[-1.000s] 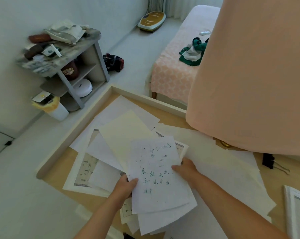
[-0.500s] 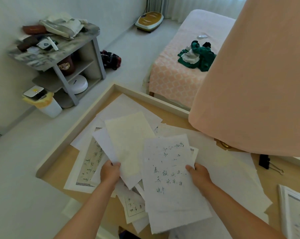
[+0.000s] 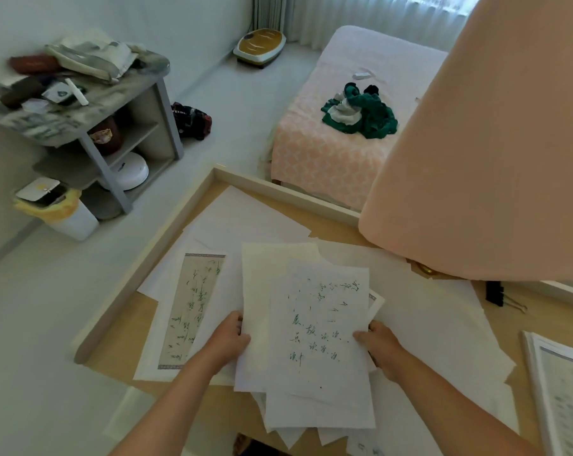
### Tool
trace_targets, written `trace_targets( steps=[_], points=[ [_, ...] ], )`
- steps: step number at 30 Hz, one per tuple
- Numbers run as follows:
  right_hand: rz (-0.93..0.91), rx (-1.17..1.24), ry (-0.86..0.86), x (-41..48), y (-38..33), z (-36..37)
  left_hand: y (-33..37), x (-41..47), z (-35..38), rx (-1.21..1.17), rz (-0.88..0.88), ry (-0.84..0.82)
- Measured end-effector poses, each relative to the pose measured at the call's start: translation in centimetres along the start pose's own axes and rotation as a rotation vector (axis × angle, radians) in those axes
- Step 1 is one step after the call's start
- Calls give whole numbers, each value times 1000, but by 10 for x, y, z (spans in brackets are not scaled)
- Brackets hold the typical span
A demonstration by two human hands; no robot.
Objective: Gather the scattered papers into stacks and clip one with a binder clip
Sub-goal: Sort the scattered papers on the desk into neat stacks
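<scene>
Uneven sheaf of papers (image 3: 314,340), green handwriting on top, gripped by both hands

The left hand (image 3: 227,337) tucked the cream sheet (image 3: 265,291) under written sheet (image 3: 321,340).

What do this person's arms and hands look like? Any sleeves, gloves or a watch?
The left hand and right hand are bare: no gloves, and no rings show. Both forearms are uncovered down to the picture's lower edge, with no sleeve, watch or bracelet in view. No marks or tattoos show on them.
</scene>
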State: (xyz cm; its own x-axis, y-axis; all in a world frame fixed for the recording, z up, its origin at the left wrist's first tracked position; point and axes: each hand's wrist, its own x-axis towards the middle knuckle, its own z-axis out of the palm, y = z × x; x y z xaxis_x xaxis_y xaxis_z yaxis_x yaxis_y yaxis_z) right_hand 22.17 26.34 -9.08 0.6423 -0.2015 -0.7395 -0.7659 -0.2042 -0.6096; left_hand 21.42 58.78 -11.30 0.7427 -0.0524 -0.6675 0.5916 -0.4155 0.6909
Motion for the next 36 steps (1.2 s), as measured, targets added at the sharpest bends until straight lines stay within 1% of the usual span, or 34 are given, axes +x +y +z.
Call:
trace_targets(
  steps=[2,3,5,7,9,11,12,14,15,16,18,19,20,21,22,23,25,27,28,30,33,34,36],
  points=[
    [-2,27,-76,-8,0,10,-3,-7,8,97,38,-144],
    [-8,4,-83,-11,1,15,-4,-9,13,135,58,-198],
    [-19,-57,-35,-15,4,24,-3,-17,22,167,99,-256],
    [-44,-65,19,-18,4,27,3,-17,26,189,126,-208],
    [-57,-37,36,-22,1,22,14,-14,23,172,173,-83],
    [-76,13,40,-29,-2,12,26,-8,21,39,211,32],
    [-83,51,35,-32,-3,6,35,-6,21,-30,206,55],
    [-77,140,32,-36,-1,-5,51,-2,27,-188,125,-42],
    [-69,187,32,-37,1,-10,59,-2,34,-222,98,-88],
    [-67,232,29,-38,4,-15,65,-1,43,-194,105,-72],
    [-64,303,49,-39,11,-26,74,4,57,-65,149,82],
    [-68,334,69,-40,15,-32,79,8,63,-50,147,146],
    [-73,368,90,-41,19,-40,86,8,67,-118,108,154],
    [-74,398,107,-42,23,-48,92,10,72,-215,52,126],
    [-72,428,117,-43,28,-57,98,10,78,-262,4,87],
    [-59,458,120,-42,34,-68,105,9,84,-230,8,42],
    [-22,513,79,-41,46,-87,119,3,103,-47,128,-43],
    [0,457,11,-39,56,-105,133,0,126,36,195,-124],
    [6,401,5,-38,60,-114,139,1,139,40,179,-177],
    [12,338,88,-34,69,-134,151,2,163,67,104,-235],
    [43,407,271,-28,88,-171,163,6,194,193,109,-175],
    [55,433,312,-27,96,-184,166,7,204,198,110,-152],
    [85,479,387,-24,113,-204,169,6,225,83,64,-128]
  ],
)
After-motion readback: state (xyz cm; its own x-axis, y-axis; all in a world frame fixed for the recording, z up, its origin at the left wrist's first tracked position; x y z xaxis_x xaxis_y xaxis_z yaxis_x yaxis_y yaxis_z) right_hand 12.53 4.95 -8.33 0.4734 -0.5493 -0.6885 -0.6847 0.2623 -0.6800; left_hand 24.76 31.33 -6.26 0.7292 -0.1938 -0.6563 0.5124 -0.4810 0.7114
